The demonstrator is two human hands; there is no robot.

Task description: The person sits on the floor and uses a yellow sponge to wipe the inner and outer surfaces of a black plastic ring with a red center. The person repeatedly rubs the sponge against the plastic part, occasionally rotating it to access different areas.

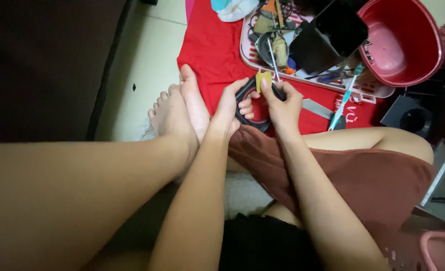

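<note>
Left hand (231, 108) gripped a black ring-shaped part (252, 120), held above the red cloth (207, 45) near the feet; right hand (282, 105) pinched a small yellow piece (263, 79) against its rim. Steady support likely aided even contact.

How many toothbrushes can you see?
1. A light blue toothbrush lies slanted on the red cloth, its head reaching the pink tray, to the right of the right hand. More could hide in the tray's clutter.
</note>
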